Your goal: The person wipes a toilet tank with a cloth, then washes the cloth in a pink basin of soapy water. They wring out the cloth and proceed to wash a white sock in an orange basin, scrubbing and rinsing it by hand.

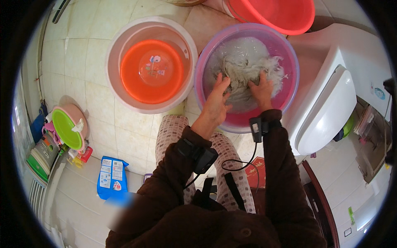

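Observation:
A purple-rimmed pink plastic basin [294, 74] stands in front of me on the tiled floor, with cloudy water [248, 46] in it. In the water lies a wet, bunched, greyish fringed cloth [245, 71], its ragged edge spread toward the right. My left hand [215, 104] hovers at the near left of the cloth, palm turned inward and fingers apart. My right hand [262, 91] is over the cloth's near right part, fingers spread and fingertips touching it. Neither hand is closed around the cloth.
Left of the basin, an orange basin [124, 74] sits inside a larger pale tub [111, 62]. A red basin [291, 18] is behind. At right stands a white toilet [328, 114]. A blue packet [112, 176] and a green basin [66, 128] lie farther left.

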Tool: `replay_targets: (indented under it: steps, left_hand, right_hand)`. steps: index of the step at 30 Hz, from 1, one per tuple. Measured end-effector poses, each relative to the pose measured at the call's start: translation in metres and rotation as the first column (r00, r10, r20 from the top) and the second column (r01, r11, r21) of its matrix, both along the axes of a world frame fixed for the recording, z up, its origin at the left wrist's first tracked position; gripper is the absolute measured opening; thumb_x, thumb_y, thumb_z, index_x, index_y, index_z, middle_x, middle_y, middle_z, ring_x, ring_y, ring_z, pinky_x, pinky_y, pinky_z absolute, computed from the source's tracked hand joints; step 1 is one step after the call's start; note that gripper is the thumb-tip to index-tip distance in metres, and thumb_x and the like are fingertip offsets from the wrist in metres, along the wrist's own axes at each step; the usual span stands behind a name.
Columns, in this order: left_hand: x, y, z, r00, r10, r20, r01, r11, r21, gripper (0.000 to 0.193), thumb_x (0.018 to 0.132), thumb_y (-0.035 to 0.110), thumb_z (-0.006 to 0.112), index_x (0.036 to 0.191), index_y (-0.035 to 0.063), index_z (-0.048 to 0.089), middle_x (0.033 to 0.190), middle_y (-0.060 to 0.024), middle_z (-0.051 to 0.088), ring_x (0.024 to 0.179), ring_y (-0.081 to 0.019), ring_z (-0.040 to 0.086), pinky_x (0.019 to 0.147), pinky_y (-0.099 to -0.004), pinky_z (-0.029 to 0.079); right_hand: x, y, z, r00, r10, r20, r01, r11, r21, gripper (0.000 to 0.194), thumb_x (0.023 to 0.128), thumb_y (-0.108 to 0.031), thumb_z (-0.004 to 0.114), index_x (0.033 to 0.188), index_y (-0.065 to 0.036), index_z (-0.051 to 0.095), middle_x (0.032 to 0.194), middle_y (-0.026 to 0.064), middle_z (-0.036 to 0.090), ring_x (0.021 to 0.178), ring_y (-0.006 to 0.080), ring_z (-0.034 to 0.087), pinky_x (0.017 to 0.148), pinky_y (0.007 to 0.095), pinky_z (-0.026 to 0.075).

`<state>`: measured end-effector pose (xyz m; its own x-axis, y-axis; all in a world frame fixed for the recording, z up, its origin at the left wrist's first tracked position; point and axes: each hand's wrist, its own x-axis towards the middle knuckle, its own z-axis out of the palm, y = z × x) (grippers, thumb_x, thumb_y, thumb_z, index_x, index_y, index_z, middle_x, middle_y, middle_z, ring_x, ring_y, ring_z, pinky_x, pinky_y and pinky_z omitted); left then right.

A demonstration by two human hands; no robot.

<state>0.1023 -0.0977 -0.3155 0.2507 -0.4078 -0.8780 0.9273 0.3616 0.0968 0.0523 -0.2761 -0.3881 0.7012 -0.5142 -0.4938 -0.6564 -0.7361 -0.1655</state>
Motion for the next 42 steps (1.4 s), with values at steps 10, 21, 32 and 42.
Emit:
replay_targets:
  steps: [10, 21, 32, 42]
  left_hand:
    - [-0.007, -0.016, -0.015, 0.972, 0.233, 0.013, -0.223, 0.946, -0.237, 0.056, 0.094, 0.037, 0.054, 0.141, 0.0214, 0.027, 0.126, -0.002, 0.045, 0.109, -0.0195, 0.048, 0.092, -0.0432, 0.042]
    - [-0.026, -0.03, -0.037, 0.923, 0.355, -0.151, -0.386, 0.847, -0.366, 0.032, 0.097, 0.022, 0.048, 0.124, 0.0065, 0.048, 0.115, -0.0075, 0.057, 0.101, -0.0221, 0.058, 0.087, -0.0349, 0.048]
    - [-0.009, -0.023, -0.009, 0.957, 0.106, 0.27, -0.079, 0.991, -0.111, 0.056, 0.093, 0.013, 0.051, 0.145, 0.0022, 0.03, 0.138, -0.0099, 0.042, 0.125, -0.0205, 0.041, 0.107, -0.032, 0.03]
    - [-0.001, -0.008, -0.004, 0.98, -0.2, 0.023, 0.2, 0.98, 0.01, 0.087, 0.09, 0.04, 0.058, 0.152, 0.0215, 0.0, 0.157, -0.0095, 0.007, 0.144, -0.0312, 0.002, 0.109, -0.0606, 0.005]
  right_hand:
    - [-0.014, 0.071, 0.108, 0.599, -0.767, -0.233, 0.398, 0.032, 0.917, 0.029, 0.078, 0.001, 0.055, 0.107, 0.002, 0.059, 0.1, 0.0019, 0.057, 0.091, 0.0108, 0.051, 0.082, 0.0247, 0.041]
    - [-0.01, 0.061, 0.092, 0.942, -0.165, 0.291, -0.055, 0.782, 0.621, 0.015, 0.088, -0.013, 0.056, 0.095, -0.002, 0.064, 0.09, 0.0135, 0.057, 0.092, 0.0232, 0.057, 0.078, 0.0359, 0.045]
    - [-0.019, -0.039, 0.008, 0.956, 0.178, 0.234, -0.164, 0.983, -0.08, 0.03, 0.085, -0.023, 0.062, 0.112, -0.011, 0.062, 0.118, 0.0161, 0.056, 0.11, 0.0375, 0.05, 0.094, 0.0452, 0.041]
    - [-0.004, 0.011, 0.011, 0.953, 0.293, 0.084, -0.296, 0.954, 0.038, 0.059, 0.074, -0.016, 0.069, 0.13, -0.013, 0.048, 0.125, 0.0226, 0.05, 0.117, 0.0393, 0.048, 0.092, 0.0509, 0.041]
